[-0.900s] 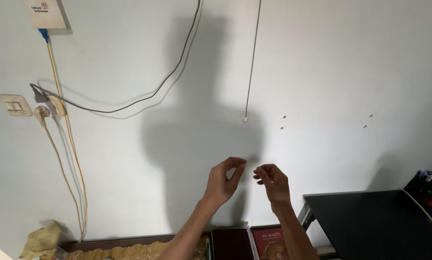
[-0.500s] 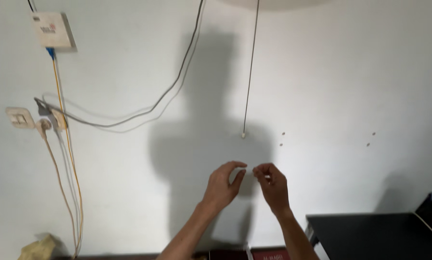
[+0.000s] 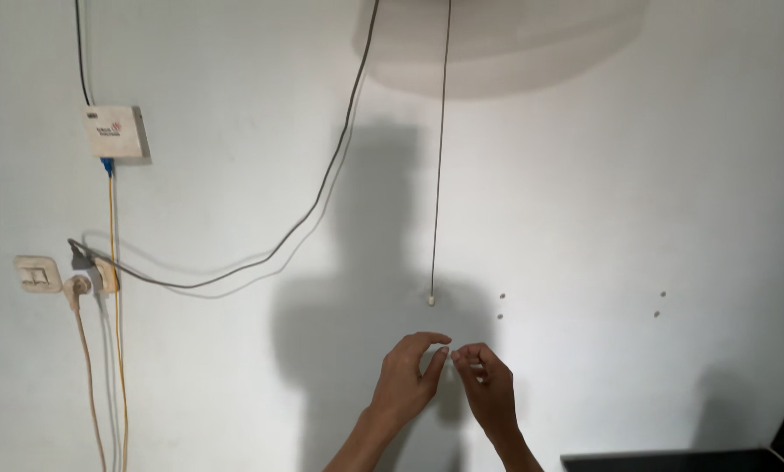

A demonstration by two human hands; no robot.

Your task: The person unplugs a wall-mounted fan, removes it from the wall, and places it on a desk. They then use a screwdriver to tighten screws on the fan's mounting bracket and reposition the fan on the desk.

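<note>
Left hand (image 3: pixel 407 378) and right hand (image 3: pixel 486 385) raised, fingertips pinched narrow, nearly meeting; anything held too small to tell. Cord end (image 3: pixel 431 300) hangs just above them.

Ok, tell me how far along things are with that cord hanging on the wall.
Done: nothing looks finished; the hanging cord ends free at its small white tip. In hand: the left hand and right hand are raised just below that tip, fingertips nearly meeting; whether they pinch anything is too small to tell. Left: neither hand touches the cord yet.
</note>
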